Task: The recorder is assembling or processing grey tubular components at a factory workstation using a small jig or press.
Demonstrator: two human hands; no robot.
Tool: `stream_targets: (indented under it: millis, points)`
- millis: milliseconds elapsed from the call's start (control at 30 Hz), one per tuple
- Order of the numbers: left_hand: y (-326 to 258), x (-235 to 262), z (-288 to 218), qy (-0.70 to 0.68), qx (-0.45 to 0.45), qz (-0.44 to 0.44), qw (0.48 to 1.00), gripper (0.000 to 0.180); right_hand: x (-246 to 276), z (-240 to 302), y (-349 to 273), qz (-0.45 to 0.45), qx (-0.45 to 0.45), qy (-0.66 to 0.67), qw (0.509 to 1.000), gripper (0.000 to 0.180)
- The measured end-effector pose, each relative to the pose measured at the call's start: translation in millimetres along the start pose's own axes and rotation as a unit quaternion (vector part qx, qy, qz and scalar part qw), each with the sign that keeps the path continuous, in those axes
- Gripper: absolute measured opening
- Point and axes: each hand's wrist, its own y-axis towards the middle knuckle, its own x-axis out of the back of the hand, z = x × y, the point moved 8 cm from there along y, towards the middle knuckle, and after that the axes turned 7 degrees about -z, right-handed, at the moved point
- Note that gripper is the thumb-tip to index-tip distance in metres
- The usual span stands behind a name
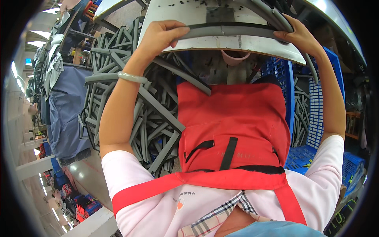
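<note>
A grey strip with a black edge (233, 31) stretches across the near edge of the white table, between my two hands. My left hand (161, 35) is closed on its left end, thumb and fingers pinching it. At its other end, my right hand (299, 36) grips the strip, thumb on top and the other fingers partly hidden. More grey strips (269, 12) come down from the table's far side and pass by the right hand. Whether its fingers also hold these cannot be made out.
The white table (185, 12) carries small black scraps. A big heap of grey strips (158, 114) lies at my left, some reaching towards my red apron (233, 106). A blue crate (316, 114) with more strips stands at the right. Under the table is a pink bucket (235, 58).
</note>
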Motion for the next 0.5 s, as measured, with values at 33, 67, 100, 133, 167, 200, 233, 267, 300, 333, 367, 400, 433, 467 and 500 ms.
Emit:
stream_targets:
  millis: [33,67,100,133,167,200,233,267,300,333,367,400,433,467,500]
  points:
    - [8,1,-3,-0.024,-0.008,-0.005,1.000,0.029,1,-1,6,-0.003,0.001,-0.001,1.000,0.068]
    - [14,3,-2,-0.024,-0.001,-0.002,1.000,0.027,1,-3,10,0.001,0.002,0.000,1.000,0.065]
    - [19,3,-2,-0.025,0.007,0.001,1.000,0.025,1,-4,13,0.005,0.002,0.000,1.000,0.062]
    - [23,2,-2,-0.025,0.005,0.003,1.000,0.025,1,-2,15,0.010,-0.004,0.011,1.000,0.059]
    - [27,3,1,-0.029,0.013,-0.005,0.999,0.025,1,-5,18,0.008,-0.005,0.010,1.000,0.059]
    - [31,3,2,-0.032,0.021,-0.012,0.999,0.024,2,-6,22,-0.002,0.009,0.008,1.000,0.058]
    - [34,3,2,-0.032,0.019,-0.011,0.999,0.024,3,-6,24,-0.011,0.023,0.005,1.000,0.058]
    - [37,2,3,-0.034,0.023,-0.007,0.999,0.024,4,-9,25,-0.013,0.022,0.004,1.000,0.058]
    - [38,2,3,-0.035,0.028,-0.004,0.999,0.024,4,-9,27,-0.011,0.019,0.001,1.000,0.057]
    - [40,1,2,-0.034,0.028,-0.004,0.999,0.024,4,-9,29,-0.009,0.015,-0.003,1.000,0.057]
    - [41,2,1,-0.039,0.026,-0.010,0.999,0.024,4,-10,30,-0.010,0.015,-0.003,1.000,0.057]
    - [42,2,0,-0.043,0.025,-0.016,0.999,0.024,5,-11,32,-0.012,0.015,-0.012,1.000,0.057]
    - [43,3,-1,-0.043,0.025,-0.015,0.999,0.024,7,-11,33,-0.014,0.015,-0.021,1.000,0.057]
    - [44,5,-1,-0.049,0.028,-0.017,0.998,0.024,7,-11,34,-0.014,0.015,-0.021,1.000,0.057]
    - [46,5,-1,-0.057,0.032,-0.018,0.998,0.025,7,-7,34,-0.013,0.010,0.000,1.000,0.057]
